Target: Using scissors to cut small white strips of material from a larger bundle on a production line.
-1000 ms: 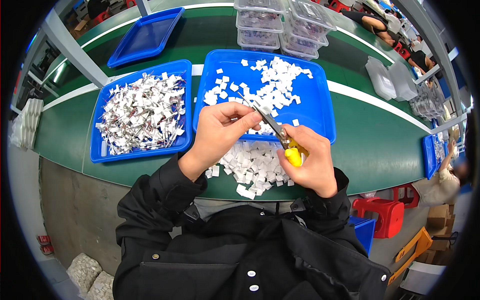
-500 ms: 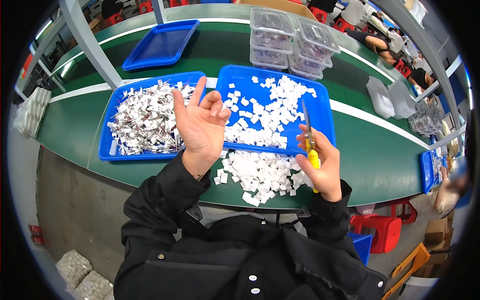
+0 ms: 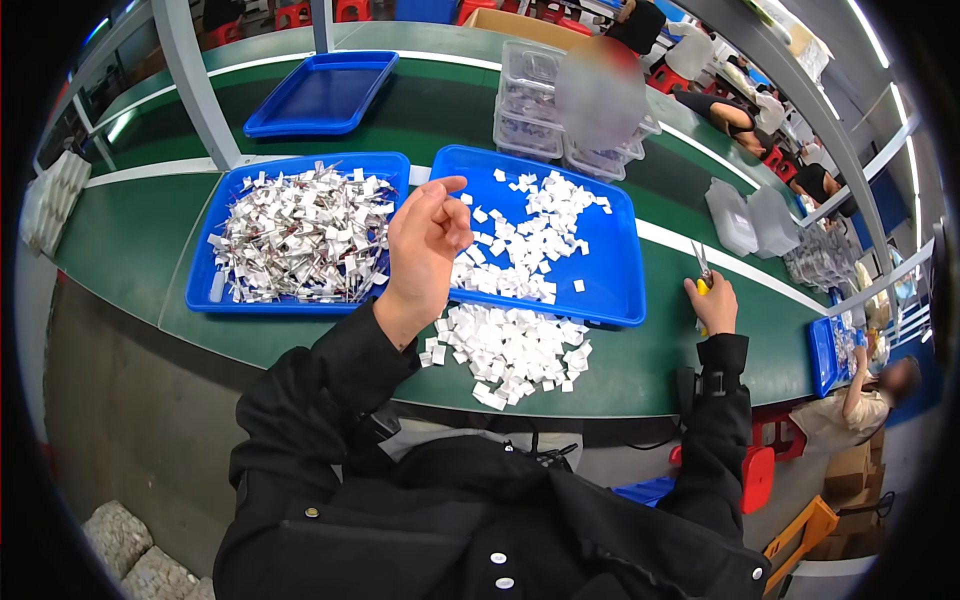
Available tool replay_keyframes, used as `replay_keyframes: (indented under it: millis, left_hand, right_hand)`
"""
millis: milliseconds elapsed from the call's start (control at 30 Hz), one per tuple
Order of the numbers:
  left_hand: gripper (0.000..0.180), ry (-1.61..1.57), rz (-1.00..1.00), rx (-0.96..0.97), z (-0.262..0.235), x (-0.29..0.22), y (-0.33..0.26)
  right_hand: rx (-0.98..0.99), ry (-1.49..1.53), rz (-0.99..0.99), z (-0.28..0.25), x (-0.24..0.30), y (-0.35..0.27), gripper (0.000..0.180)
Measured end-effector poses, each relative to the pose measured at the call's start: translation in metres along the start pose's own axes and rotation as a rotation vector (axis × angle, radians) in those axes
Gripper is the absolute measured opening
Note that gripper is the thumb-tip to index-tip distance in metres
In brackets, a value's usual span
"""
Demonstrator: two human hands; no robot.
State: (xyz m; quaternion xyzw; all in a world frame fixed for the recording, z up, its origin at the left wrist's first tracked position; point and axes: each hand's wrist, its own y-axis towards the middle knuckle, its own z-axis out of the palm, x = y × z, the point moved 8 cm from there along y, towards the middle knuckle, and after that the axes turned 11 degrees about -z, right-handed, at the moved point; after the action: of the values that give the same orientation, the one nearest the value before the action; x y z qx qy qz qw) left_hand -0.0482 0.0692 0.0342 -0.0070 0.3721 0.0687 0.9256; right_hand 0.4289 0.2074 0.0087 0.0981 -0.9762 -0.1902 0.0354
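Note:
My right hand (image 3: 712, 304) is closed around yellow-handled snips (image 3: 704, 262) whose metal blades point away, apart at the tips. It is low over the green table, right of the right-hand blue tray (image 3: 620, 290). My left hand (image 3: 425, 245) is raised between the two trays, its fingers loosely bent and nothing seen in them. Small white square pieces (image 3: 555, 205) are scattered in the right tray. A pile of the same white pieces (image 3: 510, 350) lies on the table before it. The left blue tray (image 3: 205, 290) is heaped with white-tagged thin pieces (image 3: 305, 230).
Another blue tray (image 3: 320, 95) lies farther back on the green table (image 3: 240, 345). Stacked clear plastic boxes (image 3: 527, 105) stand beyond the right tray, partly blurred. Grey frame posts (image 3: 190, 85) rise at the left. A co-worker (image 3: 850, 400) sits at the far right.
My right hand has moved right with the snips, from the right tray's near corner to the table beside it. My left hand's fingers, spread earlier, have curled in. The view has shifted slightly.

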Motion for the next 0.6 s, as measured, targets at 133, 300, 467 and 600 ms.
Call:
replay_keyframes:
  millis: [133, 300, 467, 600]
  left_hand:
    - [0.032, 0.109, 0.074, -0.025, -0.002, -0.009, 0.007]
    - [0.023, 0.366, 0.092, -0.076, -0.006, -0.031, -0.001]
    - [0.018, 0.801, -0.054, -0.020, -0.003, -0.032, -0.032]
    - [0.018, 0.900, -0.138, 0.114, 0.007, -0.026, -0.067]
  right_hand:
    - [0.034, -0.064, 0.086, 0.023, -0.036, -0.003, 0.088]
    - [-0.150, 0.099, -0.096, -0.035, 0.038, 0.001, 0.065]
    - [0.498, 0.633, -0.010, 0.001, 0.134, -0.015, 0.044]
    - [0.563, 1.129, 0.179, 0.033, 0.121, -0.009, 0.020]
